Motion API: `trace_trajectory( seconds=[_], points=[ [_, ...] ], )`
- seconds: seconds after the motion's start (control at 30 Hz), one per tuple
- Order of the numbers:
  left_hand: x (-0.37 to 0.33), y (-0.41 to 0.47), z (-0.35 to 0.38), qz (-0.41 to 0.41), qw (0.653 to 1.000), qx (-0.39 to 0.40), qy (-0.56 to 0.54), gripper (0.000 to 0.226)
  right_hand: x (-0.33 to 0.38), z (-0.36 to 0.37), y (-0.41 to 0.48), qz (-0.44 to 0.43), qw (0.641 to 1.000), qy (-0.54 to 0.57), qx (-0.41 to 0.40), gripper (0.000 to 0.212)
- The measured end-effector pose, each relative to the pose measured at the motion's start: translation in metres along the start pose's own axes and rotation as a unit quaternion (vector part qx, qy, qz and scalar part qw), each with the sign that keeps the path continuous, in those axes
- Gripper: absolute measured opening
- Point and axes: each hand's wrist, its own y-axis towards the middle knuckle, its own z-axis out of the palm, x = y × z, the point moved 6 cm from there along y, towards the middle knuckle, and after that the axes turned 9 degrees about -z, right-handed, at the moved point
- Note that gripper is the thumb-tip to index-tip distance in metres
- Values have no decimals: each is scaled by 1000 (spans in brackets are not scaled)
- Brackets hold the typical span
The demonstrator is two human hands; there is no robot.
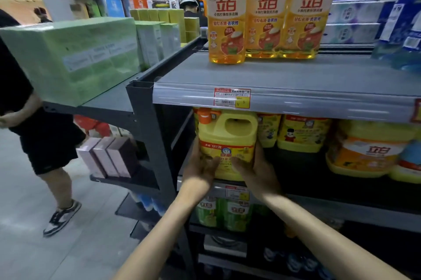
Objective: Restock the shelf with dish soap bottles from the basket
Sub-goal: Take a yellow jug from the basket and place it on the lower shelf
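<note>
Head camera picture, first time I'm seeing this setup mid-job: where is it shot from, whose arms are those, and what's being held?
There is no machine here. One wide-angle camera sits on a person's head and looks forward and down, so the two bare arms coming up from the bottom edge are the wearer's own. The left hand and right hand clasp a yellow jug from either side. It has a handle and an orange cap, and it is at the left front of the middle shelf, beside other yellow containers. On the top shelf stand three tall yellow soap bottles. Green bottles sit one shelf lower. Another person is in the aisle on the left. The basket is out of view.
</note>
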Motion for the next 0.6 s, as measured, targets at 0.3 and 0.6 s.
trace_trajectory(
  seconds=[0.3, 0.6],
  points=[
    [23, -15, -8, -12, 998, 46, 39, 86, -22, 7, -39, 13, 997, -29, 74, 105],
    [28, -2, -10, -4, 998, 25, 59, 94, -9, 19, -28, 5, 995, -65, 73, 112]
  ],
)
